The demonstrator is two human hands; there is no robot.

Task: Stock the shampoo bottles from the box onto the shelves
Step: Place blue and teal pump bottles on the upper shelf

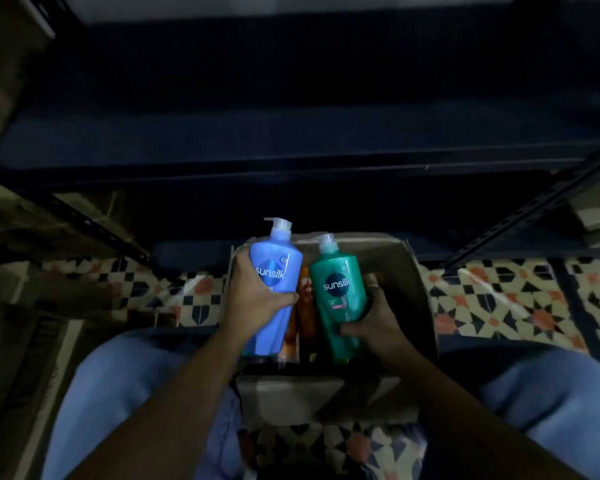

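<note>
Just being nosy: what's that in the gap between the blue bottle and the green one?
In the head view, orange bottles lie in the cardboard box, showing through the gap between the blue bottle and the green bottle.

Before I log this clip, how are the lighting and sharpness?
Head view: dim overall, shelves nearly black; blue bottle and green bottle legible in left hand and right hand; edges smeared, wide-angle bends the uprights.

"sunsilk" reads on the blue bottle (274,292) and on the green bottle (338,296).
</note>
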